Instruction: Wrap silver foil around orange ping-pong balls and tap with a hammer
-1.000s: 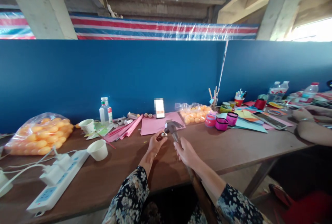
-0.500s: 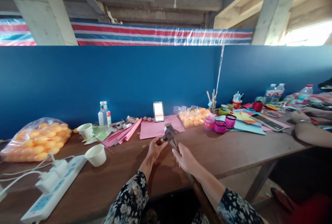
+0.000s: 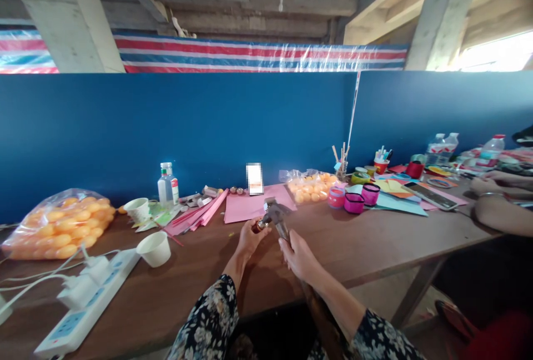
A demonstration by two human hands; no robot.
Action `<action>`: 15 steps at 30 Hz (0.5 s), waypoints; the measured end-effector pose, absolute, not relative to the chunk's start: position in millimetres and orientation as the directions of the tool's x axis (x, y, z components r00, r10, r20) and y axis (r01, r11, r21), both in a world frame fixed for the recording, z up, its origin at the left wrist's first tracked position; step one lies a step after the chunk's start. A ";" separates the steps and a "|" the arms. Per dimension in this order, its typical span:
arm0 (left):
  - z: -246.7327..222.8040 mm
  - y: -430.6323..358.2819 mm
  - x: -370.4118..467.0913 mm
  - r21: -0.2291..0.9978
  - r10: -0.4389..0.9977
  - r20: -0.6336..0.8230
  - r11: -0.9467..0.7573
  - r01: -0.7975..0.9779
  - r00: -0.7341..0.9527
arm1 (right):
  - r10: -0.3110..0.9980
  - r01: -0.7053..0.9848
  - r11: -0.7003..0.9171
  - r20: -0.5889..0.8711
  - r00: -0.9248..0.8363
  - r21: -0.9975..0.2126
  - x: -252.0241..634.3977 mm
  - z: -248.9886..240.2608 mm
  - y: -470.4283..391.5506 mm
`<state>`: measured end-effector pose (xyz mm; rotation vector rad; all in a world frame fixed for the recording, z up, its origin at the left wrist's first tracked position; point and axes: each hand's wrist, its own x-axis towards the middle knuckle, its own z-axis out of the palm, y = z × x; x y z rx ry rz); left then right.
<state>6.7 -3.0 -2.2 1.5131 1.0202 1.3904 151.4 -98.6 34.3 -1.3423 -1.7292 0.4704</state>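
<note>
Evidently, in the head view, the left hand (image 3: 250, 238) pinches a small, shiny, metallic-looking ball (image 3: 261, 225) above the brown wooden table (image 3: 358, 249), its fingers curled narrowly, probably to keep so round a thing from rolling. The right hand (image 3: 302, 255) closes around the handle of a grey-headed claw hammer (image 3: 278, 214), high up near the head, presumably for control over weight. Whether head and ball touch cannot be told. The flat pink paper sheets (image 3: 241, 213) lie just beyond, perhaps set back to leave working room
</note>
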 end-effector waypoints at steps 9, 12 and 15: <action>2.8 -5.8 7.1 0.933 0.935 0.347 -0.352 0.080 0.070 | 0.925 0.591 0.323 0.378 -0.033 -0.739 149.6 38.7 -101.4; 6.3 -9.8 7.8 0.952 0.950 0.285 -0.296 0.074 0.130 | 0.930 0.596 0.322 0.364 -0.052 -0.735 149.9 38.0 -102.6; 8.0 -11.9 7.8 0.953 0.949 0.285 -0.296 0.072 0.134 | 0.929 0.589 0.324 0.367 -0.049 -0.741 150.4 37.5 -103.3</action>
